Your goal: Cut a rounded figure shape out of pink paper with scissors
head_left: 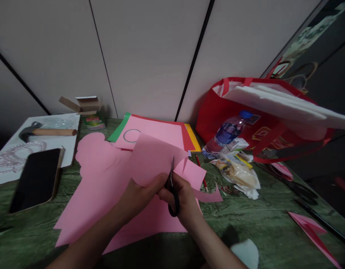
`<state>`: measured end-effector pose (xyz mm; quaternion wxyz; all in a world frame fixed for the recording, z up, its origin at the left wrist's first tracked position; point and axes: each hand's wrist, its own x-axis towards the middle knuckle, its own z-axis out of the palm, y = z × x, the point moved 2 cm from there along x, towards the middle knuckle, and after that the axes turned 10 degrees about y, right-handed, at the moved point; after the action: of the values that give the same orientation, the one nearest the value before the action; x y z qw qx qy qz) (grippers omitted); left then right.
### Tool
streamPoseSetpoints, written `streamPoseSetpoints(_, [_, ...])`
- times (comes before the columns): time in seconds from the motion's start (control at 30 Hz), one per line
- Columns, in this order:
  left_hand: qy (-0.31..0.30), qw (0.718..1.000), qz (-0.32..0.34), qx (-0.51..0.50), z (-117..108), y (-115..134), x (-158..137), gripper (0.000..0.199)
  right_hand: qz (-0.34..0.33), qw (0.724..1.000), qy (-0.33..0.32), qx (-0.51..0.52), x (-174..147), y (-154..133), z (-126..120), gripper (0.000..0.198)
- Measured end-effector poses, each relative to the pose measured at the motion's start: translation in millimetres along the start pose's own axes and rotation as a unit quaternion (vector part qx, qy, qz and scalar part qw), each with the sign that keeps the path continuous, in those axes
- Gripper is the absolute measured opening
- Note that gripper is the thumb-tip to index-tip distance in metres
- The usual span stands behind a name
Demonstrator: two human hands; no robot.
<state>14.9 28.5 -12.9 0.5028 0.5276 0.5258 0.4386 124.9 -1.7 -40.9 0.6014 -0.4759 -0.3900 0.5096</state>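
My left hand (142,196) is closed on the lower edge of a pink sheet of paper (155,155), holding it tilted up above the table. In my right hand (181,196) is a pair of black-handled scissors (175,205), fingers wrapped about the handles and the blades pointing up against the sheet. A cut strip hangs from the sheet's right side. Underneath lie larger pink sheets (96,198) with a rounded, wavy outline at the upper left. A curved pink offcut (211,196) rests just right of my right hand.
A phone (36,179), a hammer (54,132) and a small open box (94,119) are on the left. Coloured paper (158,130) lies at the back. To the right stand a water bottle (228,132) and a red bag (211,116), with plastic packets (241,173) in front.
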Motion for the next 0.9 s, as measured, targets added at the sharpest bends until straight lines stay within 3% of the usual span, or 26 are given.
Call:
streamPoseSetpoints(0.33, [-0.035, 0.999, -0.02, 0.005, 1.0, 8.3, -2.7, 0.021, -0.008, 1.0, -0.003, -0.019, -1.5, -1.1, -1.6, 0.023])
streamPoseSetpoints(0.9, [-0.031, 0.999, -0.018, 0.001, 2.2, 8.2, -2.8, 0.027, -0.01, 1.0, -0.011, -0.021, -0.5, 1.4, -2.1, 0.017])
